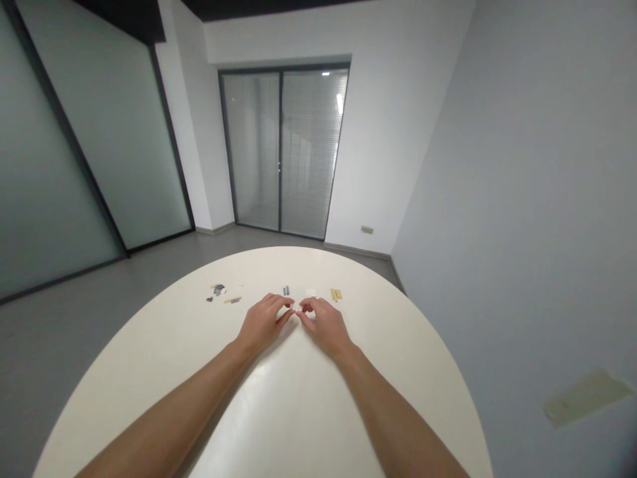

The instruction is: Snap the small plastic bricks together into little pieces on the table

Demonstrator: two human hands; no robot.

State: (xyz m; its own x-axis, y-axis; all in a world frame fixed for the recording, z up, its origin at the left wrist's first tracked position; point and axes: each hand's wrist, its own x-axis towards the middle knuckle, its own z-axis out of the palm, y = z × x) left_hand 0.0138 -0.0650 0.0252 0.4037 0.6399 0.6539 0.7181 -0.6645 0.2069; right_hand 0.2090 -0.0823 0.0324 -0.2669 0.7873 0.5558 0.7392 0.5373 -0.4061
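Observation:
My left hand and my right hand meet at their fingertips above the middle of a cream round table. Between the fingertips shows a small white piece, mostly hidden, which both hands seem to pinch. Just beyond my right fingers lies a white fragment, next to a small tan plastic part. A narrow grey part lies beyond my left fingers. Further left are a cluster of dark and tan small parts and a tan-grey strip.
The table's curved edge runs around the hands, with grey floor beyond it. Frosted glass panels stand at the left, a glazed double door with blinds ahead, and a pale wall at the right.

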